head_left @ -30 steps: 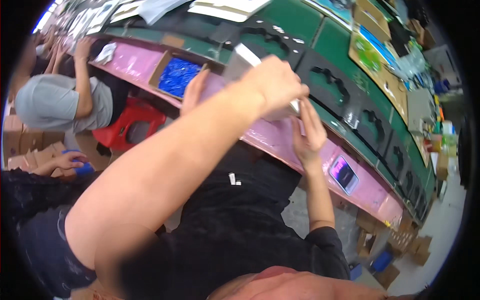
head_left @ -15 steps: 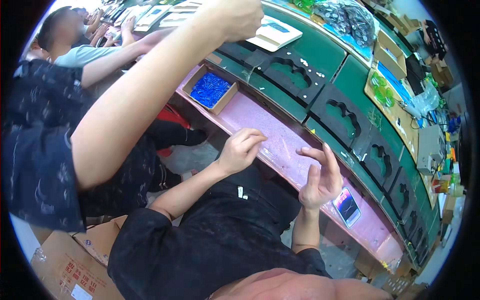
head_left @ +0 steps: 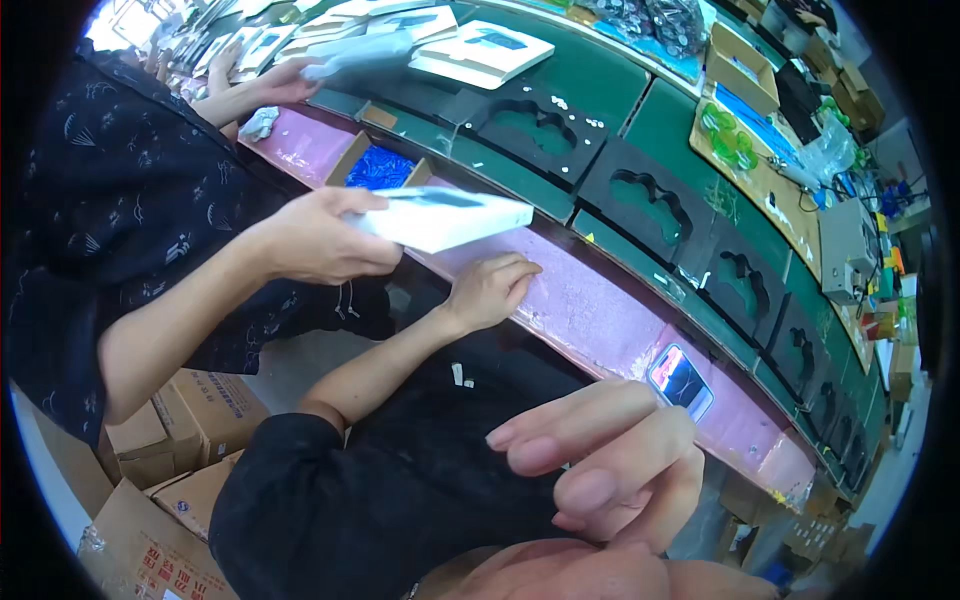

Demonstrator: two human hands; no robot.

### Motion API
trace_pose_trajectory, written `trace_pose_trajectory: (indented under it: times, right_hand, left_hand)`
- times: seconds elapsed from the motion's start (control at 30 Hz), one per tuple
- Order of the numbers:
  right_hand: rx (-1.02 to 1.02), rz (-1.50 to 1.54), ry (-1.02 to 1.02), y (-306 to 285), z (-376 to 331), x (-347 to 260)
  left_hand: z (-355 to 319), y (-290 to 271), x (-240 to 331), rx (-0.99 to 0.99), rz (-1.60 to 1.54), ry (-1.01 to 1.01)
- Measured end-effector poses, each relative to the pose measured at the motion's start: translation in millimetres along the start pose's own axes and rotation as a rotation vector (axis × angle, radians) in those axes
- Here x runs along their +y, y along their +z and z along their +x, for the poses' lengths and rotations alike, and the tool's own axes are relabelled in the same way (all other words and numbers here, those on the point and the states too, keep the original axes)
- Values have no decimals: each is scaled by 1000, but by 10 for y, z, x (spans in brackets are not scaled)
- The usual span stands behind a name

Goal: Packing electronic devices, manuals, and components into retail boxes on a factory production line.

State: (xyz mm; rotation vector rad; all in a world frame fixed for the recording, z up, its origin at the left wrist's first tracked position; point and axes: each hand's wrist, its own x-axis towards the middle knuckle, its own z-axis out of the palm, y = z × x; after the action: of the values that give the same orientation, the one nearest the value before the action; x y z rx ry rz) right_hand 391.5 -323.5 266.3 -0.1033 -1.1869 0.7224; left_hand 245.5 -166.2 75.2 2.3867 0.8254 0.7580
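At the front edge of the pink trough (head_left: pixel 600 290), my left hand (head_left: pixel 490 292) has its thumb and fingers pressed together; whatever is between them, if anything, is too small to make out. My right hand (head_left: pixel 620 460) is raised close to the camera, its fingers loosely bent with the tips apart and no object visible in it. A phone (head_left: pixel 681 382) with a lit screen lies in the trough beyond that hand. From the left, a co-worker's hand (head_left: pixel 335 235) holds a flat white box (head_left: pixel 445 218) just above and beyond my left hand.
A cardboard tray of small blue parts (head_left: pixel 380 168) sits in the trough, partly behind the white box. Black foam holders (head_left: pixel 648 205) with shaped cutouts line the green bench (head_left: pixel 590 85). More white boxes (head_left: pixel 480 52) lie farther back. Cardboard cartons (head_left: pixel 205 405) stand at lower left.
My right hand has come up from the trough toward the camera, its fingers bending more. My left hand stays near the trough's edge. The co-worker's arm has lowered, bringing in a white box.
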Motion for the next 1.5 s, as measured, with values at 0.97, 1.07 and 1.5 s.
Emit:
trace_pose_trajectory:
  times: [0.97, 1.07, 1.5]
  right_hand:
    - [106, -8, 2, -234, 261, 397]
    - [68, -166, 10, -382, 144, 310]
    - [9, -291, 61, -658, 10, 527]
  left_hand:
    - [-135, 12, -52, -66, -47, 134]
    - [-126, 71, -48, -70, -28, 186]
    - [-215, -27, 94, -116, -89, 165]
